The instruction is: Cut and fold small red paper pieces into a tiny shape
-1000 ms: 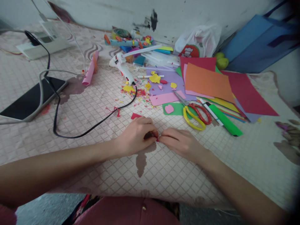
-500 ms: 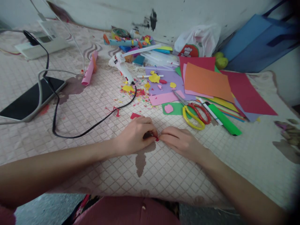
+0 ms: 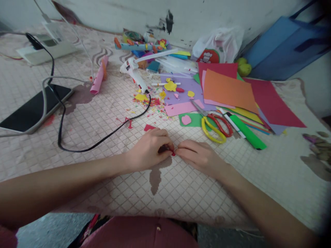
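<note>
My left hand (image 3: 150, 150) and my right hand (image 3: 200, 156) meet fingertip to fingertip on the patterned cloth (image 3: 181, 193), low in the middle of the view. Between the fingertips shows a tiny red paper piece (image 3: 172, 153), pinched by both hands; most of it is hidden by my fingers. Just behind my left hand lies another red scrap (image 3: 149, 127). Yellow and red handled scissors (image 3: 216, 126) rest to the right of my hands, beside a green marker (image 3: 247, 131).
A stack of coloured paper sheets (image 3: 229, 90) lies at the right, a white glue gun (image 3: 134, 74) with its black cord (image 3: 85, 148) in the middle, a phone (image 3: 33, 108) at the left, a rolled pink sheet (image 3: 98, 77), and a blue bag (image 3: 287, 48) at the back right.
</note>
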Motion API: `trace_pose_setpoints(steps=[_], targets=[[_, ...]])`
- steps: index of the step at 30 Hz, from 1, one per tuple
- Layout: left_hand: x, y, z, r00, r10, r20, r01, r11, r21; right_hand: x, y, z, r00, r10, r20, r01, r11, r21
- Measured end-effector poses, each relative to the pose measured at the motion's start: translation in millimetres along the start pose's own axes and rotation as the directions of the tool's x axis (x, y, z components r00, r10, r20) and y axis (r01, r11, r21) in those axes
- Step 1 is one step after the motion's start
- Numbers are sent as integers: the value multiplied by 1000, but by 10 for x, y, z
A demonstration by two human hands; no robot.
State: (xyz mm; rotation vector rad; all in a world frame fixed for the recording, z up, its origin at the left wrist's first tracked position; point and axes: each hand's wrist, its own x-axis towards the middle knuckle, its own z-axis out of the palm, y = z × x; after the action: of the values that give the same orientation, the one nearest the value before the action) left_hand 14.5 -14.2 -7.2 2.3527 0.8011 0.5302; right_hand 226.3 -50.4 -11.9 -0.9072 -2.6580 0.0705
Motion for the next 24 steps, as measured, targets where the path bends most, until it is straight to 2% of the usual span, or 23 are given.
trace_pose_setpoints(steps=[19, 24], targets=[[-4, -19, -16, 1000, 25, -3, -25, 999, -20, 26, -66, 11, 1000, -28, 0, 28, 999, -20], [-10, -16, -17, 1000, 22, 4, -21, 1000, -21, 32, -82, 26, 1000, 29, 10, -29, 1000, -4]])
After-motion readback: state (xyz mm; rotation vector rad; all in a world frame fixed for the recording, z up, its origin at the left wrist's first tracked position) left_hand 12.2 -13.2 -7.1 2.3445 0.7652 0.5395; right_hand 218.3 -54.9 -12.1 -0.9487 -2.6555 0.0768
